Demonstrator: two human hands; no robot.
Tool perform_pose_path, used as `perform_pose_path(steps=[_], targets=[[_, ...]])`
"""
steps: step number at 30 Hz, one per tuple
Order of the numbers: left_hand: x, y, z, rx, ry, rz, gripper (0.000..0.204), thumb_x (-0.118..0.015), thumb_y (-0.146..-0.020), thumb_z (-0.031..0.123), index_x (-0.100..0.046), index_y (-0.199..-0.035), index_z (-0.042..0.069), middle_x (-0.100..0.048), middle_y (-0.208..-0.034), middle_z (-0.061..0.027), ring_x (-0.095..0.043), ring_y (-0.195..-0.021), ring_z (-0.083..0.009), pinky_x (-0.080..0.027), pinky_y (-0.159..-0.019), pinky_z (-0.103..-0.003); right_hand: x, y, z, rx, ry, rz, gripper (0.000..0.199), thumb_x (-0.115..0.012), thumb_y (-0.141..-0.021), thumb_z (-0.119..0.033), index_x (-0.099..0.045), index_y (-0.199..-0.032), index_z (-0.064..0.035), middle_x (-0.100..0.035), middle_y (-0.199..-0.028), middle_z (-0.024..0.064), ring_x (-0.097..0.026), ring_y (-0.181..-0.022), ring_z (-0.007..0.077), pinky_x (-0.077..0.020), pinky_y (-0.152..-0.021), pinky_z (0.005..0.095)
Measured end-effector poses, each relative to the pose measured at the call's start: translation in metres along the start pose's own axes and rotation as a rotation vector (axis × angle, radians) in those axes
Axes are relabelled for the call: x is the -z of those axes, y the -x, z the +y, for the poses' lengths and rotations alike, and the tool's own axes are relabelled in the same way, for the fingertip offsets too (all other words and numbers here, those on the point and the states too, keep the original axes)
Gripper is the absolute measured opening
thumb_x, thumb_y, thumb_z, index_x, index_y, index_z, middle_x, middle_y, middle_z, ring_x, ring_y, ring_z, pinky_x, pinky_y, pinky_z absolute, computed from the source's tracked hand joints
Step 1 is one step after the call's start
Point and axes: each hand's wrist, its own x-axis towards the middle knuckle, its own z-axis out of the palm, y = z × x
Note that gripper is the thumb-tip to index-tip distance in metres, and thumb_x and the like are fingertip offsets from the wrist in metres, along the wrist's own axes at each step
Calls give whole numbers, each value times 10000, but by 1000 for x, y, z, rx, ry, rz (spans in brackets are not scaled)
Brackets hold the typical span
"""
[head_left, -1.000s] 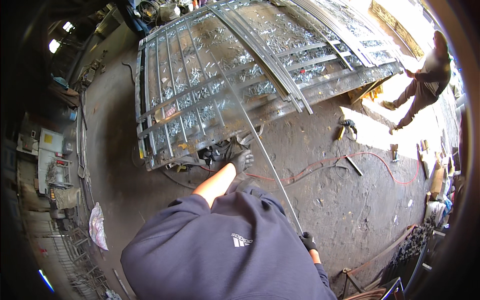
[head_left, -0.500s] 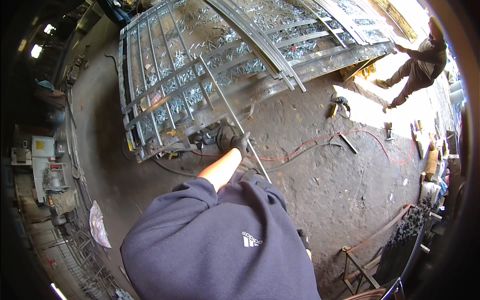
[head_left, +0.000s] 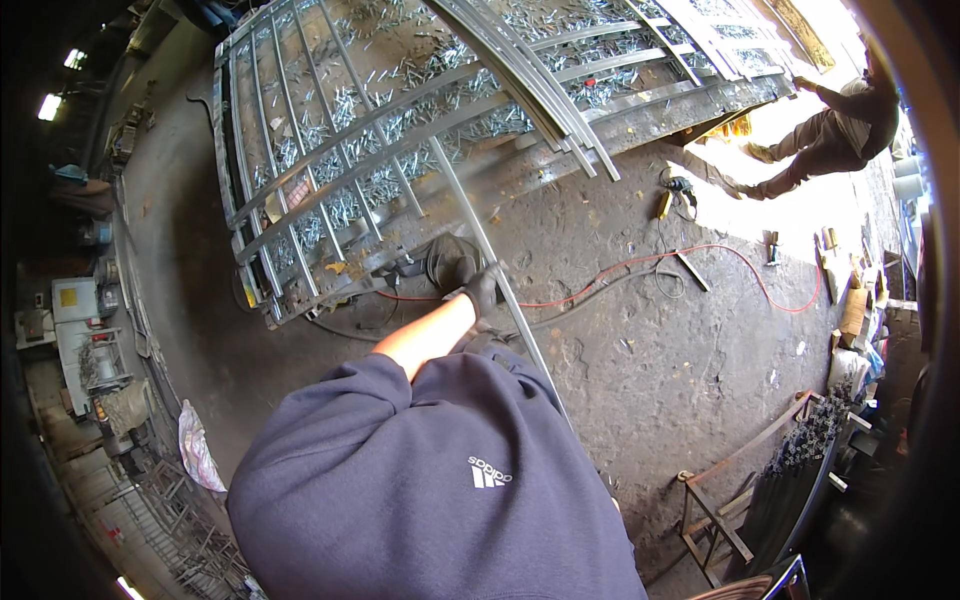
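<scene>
My left hand, in a dark glove, is closed around a long, slim metal tube. The tube slants from the front of the workbench down to my right side, where my dark sweatshirt hides its lower end. Its upper end is close to a bar of the metal frame lying on the bench; whether they touch, I cannot tell. Only a sliver of my right hand shows past the sweatshirt's edge, its fingers hidden.
Metal offcuts litter the workbench, and long profiles overhang its front edge. A red hose and a power tool lie on the floor. Another person stands at the bench's right end. A rack of tubes is at lower right.
The tube's upper end has drawn back off the frame, toward me and to the right. My left hand still grips it. Less of my right hand shows.
</scene>
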Motion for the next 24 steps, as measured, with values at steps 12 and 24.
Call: perform_pose_path(steps=[12,24], targets=[[0,-30,46,-225,-66,222,277,-564,-973,324,-596,-1046,58,-672,-884,-122,-686,-725,-295,-589,-696,-417,-6,46,-6,90,-111,92,405,-663,-921,-421,-711,-839,-28,-610,-682,-26,-485,-593,75,-376,-528,279],[136,51,129,-22,-603,143,383,-608,-928,432,-576,-1198,164,-648,-1094,-79,-618,-905,-198,-505,-797,-369,-18,-77,-32,141,-90,-7,453,-612,-930,-495,-677,-829,-57,-595,-663,7,-527,-611,109,-434,-588,288]])
